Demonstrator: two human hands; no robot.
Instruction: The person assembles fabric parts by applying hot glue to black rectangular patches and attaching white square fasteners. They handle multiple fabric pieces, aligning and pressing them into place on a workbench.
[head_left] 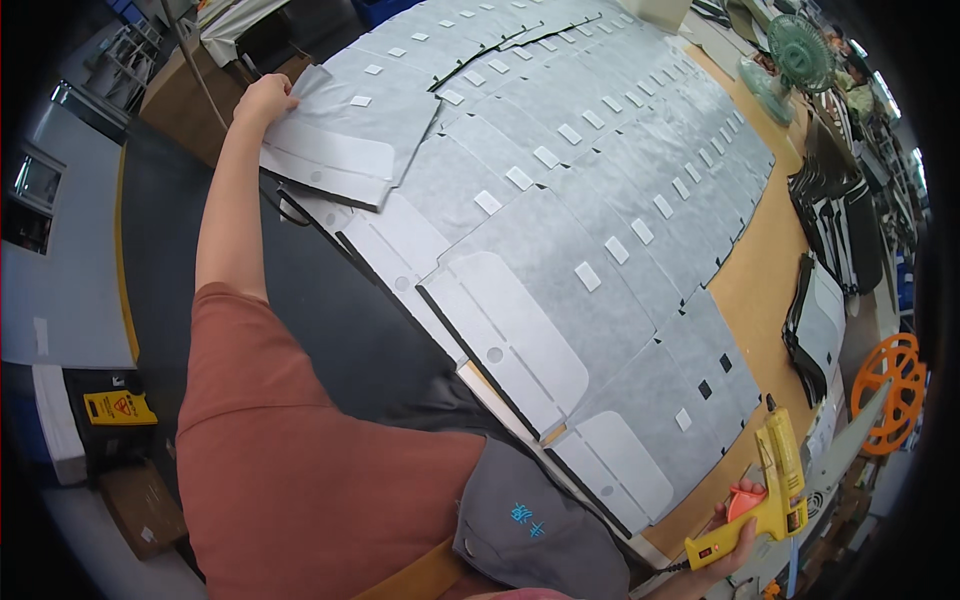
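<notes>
Ideally, I'd steady the grey sheet (pixel 395 130) at the far left of the table (pixel 748 290); my left hand (pixel 264 100) curls at its edge, pinching or not I cannot tell, while my right hand (pixel 740 551) grips the glue gun (pixel 772 517).

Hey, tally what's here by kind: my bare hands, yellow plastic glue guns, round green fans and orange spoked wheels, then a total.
Bare left hand and bare right hand: 2
Yellow plastic glue gun: 1
Round green fan: 1
Orange spoked wheel: 1
Total: 5
</notes>
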